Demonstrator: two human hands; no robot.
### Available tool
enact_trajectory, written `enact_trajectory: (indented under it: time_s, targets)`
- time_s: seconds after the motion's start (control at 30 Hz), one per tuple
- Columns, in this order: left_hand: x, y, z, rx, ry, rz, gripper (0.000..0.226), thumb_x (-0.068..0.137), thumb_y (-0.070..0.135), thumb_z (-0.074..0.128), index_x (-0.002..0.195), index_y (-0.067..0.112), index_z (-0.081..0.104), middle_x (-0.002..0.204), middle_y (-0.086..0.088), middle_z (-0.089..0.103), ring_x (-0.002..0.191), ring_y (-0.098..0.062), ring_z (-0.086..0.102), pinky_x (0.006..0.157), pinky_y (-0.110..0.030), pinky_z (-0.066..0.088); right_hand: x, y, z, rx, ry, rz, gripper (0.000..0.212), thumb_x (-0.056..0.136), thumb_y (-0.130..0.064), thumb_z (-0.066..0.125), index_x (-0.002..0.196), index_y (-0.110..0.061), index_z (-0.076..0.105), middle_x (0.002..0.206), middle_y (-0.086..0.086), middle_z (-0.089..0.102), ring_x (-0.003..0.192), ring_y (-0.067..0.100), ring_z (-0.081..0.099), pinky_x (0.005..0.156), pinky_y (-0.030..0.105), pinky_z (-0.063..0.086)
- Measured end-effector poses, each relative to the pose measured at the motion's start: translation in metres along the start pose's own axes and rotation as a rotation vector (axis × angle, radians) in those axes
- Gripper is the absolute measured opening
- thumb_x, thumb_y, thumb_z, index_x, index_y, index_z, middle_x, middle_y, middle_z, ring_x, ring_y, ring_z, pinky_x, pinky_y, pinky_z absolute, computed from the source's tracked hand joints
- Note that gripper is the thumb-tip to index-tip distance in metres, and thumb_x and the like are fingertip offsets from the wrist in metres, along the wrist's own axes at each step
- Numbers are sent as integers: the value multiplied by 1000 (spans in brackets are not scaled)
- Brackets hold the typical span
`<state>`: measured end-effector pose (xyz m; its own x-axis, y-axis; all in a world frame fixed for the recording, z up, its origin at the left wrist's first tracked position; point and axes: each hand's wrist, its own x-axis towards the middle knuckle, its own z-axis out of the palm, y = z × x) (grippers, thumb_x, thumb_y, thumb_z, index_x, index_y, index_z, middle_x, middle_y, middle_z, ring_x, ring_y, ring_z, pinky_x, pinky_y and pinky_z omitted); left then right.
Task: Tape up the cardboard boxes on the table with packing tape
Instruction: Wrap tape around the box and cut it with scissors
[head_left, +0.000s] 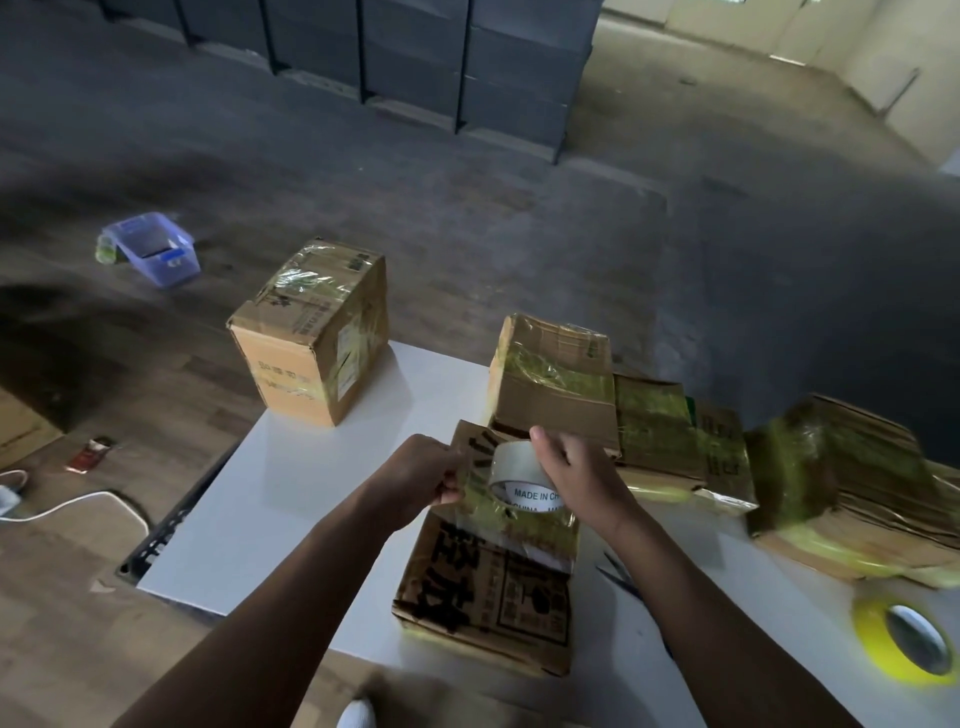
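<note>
At centre left of the frame, the box (311, 332) on the far corner of the table (234, 519) already carries bands of tape on its top and side, so I count it as done. My left hand (415, 475) is curled at the left edge of the middle box (488, 587), apparently pinching the free tape end there. My right hand (576, 467) grips the clear tape roll (524, 480) just above that box's top. Some tape crosses its upper half and the lower half looks bare, so I judge this one half done. Behind it, the taller box (556, 379) is wrapped. The cartons at right (841, 483) look taped too, though blur hides their seams. A yellow roll (904, 642) lies at lower right.
</note>
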<state>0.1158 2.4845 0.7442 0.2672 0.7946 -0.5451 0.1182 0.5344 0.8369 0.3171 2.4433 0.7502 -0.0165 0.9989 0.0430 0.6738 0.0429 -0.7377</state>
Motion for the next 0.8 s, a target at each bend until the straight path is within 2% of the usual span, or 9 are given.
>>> enact_trajectory:
  time_s: [0.03, 0.1, 0.17, 0.3, 0.33, 0.4, 0.47, 0.57, 0.8]
  targets:
    - [0, -1, -3, -51, -46, -17, 25, 95, 1, 50, 70, 1, 51, 61, -8, 39, 52, -15, 42, 48, -22, 46, 1, -3, 1, -19, -3, 14, 47, 101, -39, 40, 58, -23, 30, 46, -11, 30, 42, 5, 26, 43, 20, 22]
    - [3, -2, -8, -28, -99, -10, 32, 94, 17, 59, 66, 5, 50, 58, -4, 41, 51, -13, 42, 49, -21, 42, 3, -11, 2, -55, 0, 20, 48, 101, -39, 41, 57, -24, 28, 45, -10, 29, 41, 5, 27, 43, 20, 23]
    - [7, -4, -11, 134, -20, 41, 36, 89, 27, 68, 64, 5, 57, 53, 0, 50, 46, -7, 51, 49, -19, 44, 4, -17, 6, -102, 2, 17, 48, 101, -38, 40, 56, -24, 28, 46, -9, 28, 41, 5, 30, 43, 20, 24]
    - [20, -16, -20, 203, 102, 47, 28, 88, 19, 69, 70, 1, 57, 66, -11, 45, 45, -8, 53, 58, -23, 53, 5, -29, 20, -200, -2, 22, 51, 102, -33, 39, 53, -20, 30, 45, -6, 32, 39, 8, 34, 45, 26, 24]
    - [22, -18, -25, 193, 115, 37, 24, 88, 17, 68, 74, 0, 59, 69, -12, 46, 47, -10, 54, 58, -23, 54, 4, -31, 22, -244, -15, 19, 52, 102, -31, 38, 53, -18, 31, 45, -3, 35, 41, 11, 37, 48, 32, 29]
    - [27, -20, -36, 173, 118, 25, 24, 88, 16, 69, 80, -6, 64, 71, -14, 53, 55, -15, 58, 53, -21, 54, 4, -35, 23, -293, -45, 53, 52, 103, -30, 35, 53, -13, 35, 48, 5, 41, 46, 24, 44, 51, 36, 34]
    - [31, -18, -45, 176, 103, 29, 25, 87, 17, 71, 79, -6, 64, 70, -13, 57, 58, -17, 60, 50, -19, 51, 8, -39, 24, -317, -49, 78, 53, 103, -30, 35, 53, -12, 34, 47, 6, 37, 45, 25, 39, 49, 34, 30]
    - [41, -21, -53, 127, 66, -24, 24, 86, 17, 72, 77, -4, 65, 65, -10, 56, 58, -15, 58, 52, -20, 51, 14, -50, 30, -406, -97, 144, 53, 102, -34, 35, 53, -13, 33, 47, 1, 30, 43, 19, 31, 50, 29, 25]
    - [58, -52, -60, -52, -32, -213, 30, 86, 12, 71, 66, 0, 52, 57, -6, 43, 54, -14, 46, 54, -24, 50, 25, -75, 43, -539, -205, 260, 52, 103, -34, 33, 55, -12, 35, 51, 1, 34, 42, 15, 32, 42, 27, 20]
